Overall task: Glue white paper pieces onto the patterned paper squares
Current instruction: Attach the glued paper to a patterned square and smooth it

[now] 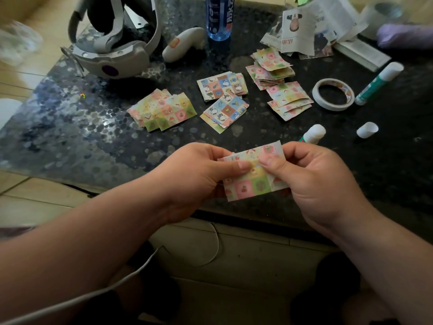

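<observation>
Hands: my left hand (199,174) and right hand (311,181) pinch one patterned paper square (251,181) between them.
Glue: uncapped glue stick (312,134) just beyond my right hand.
Left: several stacks (161,110) beyond my hands, untouched.

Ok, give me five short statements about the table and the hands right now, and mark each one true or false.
1. Both the left hand and the right hand pinch one patterned paper piece. True.
2. The tape roll stands on edge. False: it lies flat.
3. A loose white cap lies on the table. True.
4. The blue bottle lies on its side. False: it stands upright.
5. The capped glue stick lies beside the tape roll. True.
</observation>
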Action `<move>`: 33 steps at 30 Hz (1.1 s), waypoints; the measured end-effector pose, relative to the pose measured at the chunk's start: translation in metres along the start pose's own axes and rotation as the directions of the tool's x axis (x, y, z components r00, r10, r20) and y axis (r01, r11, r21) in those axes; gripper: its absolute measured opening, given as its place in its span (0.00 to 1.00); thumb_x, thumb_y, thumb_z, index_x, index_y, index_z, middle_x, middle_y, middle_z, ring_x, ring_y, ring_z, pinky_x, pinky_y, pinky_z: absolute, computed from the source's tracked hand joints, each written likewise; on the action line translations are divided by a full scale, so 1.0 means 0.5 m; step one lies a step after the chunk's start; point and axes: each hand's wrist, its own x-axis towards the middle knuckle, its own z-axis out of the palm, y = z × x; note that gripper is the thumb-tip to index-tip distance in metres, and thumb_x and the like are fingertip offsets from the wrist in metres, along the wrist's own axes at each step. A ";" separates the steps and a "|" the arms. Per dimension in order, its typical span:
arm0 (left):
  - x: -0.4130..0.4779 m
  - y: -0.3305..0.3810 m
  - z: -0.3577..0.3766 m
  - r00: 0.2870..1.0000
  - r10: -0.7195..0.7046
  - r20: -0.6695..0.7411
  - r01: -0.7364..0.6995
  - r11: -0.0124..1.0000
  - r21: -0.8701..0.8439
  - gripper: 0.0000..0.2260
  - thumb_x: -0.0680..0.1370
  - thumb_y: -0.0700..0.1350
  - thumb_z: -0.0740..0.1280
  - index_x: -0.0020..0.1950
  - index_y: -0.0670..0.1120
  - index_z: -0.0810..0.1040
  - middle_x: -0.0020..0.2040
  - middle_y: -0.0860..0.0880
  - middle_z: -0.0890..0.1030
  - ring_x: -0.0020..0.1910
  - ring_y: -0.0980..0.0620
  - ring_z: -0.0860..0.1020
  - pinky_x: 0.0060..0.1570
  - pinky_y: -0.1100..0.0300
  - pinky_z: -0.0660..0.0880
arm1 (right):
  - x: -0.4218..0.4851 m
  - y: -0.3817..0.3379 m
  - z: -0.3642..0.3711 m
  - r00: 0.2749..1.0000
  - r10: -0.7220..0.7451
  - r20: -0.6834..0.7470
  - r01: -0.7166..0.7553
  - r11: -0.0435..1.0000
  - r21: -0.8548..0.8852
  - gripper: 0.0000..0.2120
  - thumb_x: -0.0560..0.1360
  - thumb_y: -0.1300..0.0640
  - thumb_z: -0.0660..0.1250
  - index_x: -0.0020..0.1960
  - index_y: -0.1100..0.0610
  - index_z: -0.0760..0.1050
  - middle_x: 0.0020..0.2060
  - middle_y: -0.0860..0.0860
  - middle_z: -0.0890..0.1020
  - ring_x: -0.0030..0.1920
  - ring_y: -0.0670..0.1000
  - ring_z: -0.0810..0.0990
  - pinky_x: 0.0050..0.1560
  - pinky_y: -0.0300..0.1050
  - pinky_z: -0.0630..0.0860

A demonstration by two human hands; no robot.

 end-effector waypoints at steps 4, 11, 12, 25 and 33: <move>-0.004 0.000 0.001 1.000 0.024 0.020 -0.024 0.999 0.027 0.15 0.69 0.42 0.74 0.52 0.35 0.82 0.51 0.38 0.86 0.51 0.43 0.85 0.54 0.51 0.83 | -0.002 0.007 -0.003 0.997 -0.014 0.071 0.012 1.000 0.016 0.05 0.75 0.57 0.72 0.47 0.58 0.85 0.42 0.55 0.88 0.44 0.53 0.88 0.41 0.42 0.81; -0.001 0.006 0.000 0.984 0.143 -0.104 -0.148 0.988 -0.036 0.03 0.73 0.40 0.72 0.44 0.41 0.83 0.43 0.43 0.85 0.42 0.47 0.84 0.39 0.57 0.84 | 0.002 0.000 -0.007 0.999 0.013 0.048 -0.017 0.997 0.070 0.07 0.72 0.56 0.73 0.46 0.60 0.84 0.42 0.57 0.88 0.44 0.55 0.88 0.42 0.43 0.83; 0.001 0.006 -0.002 0.981 0.156 -0.118 -0.160 0.987 -0.022 0.03 0.73 0.41 0.72 0.43 0.42 0.83 0.43 0.42 0.85 0.43 0.46 0.83 0.40 0.55 0.84 | 0.002 0.000 -0.008 0.999 0.019 0.047 -0.023 0.997 0.072 0.08 0.71 0.55 0.73 0.46 0.60 0.84 0.42 0.57 0.88 0.45 0.56 0.88 0.43 0.46 0.83; 0.002 0.015 -0.001 0.973 0.117 -0.197 -0.143 0.982 -0.122 0.13 0.67 0.44 0.73 0.48 0.38 0.85 0.48 0.37 0.86 0.49 0.40 0.85 0.50 0.48 0.83 | -0.002 -0.013 -0.002 1.000 -0.008 -0.005 0.008 1.000 -0.014 0.13 0.78 0.56 0.71 0.36 0.60 0.81 0.25 0.51 0.79 0.24 0.44 0.72 0.25 0.34 0.67; 0.005 0.019 -0.014 0.951 0.170 -0.257 -0.199 0.976 -0.091 0.07 0.79 0.42 0.69 0.47 0.40 0.85 0.41 0.42 0.86 0.35 0.49 0.81 0.35 0.61 0.79 | 0.000 -0.019 -0.013 0.996 0.079 -0.035 -0.075 0.993 0.092 0.14 0.78 0.59 0.71 0.33 0.57 0.82 0.25 0.48 0.79 0.24 0.43 0.72 0.25 0.33 0.67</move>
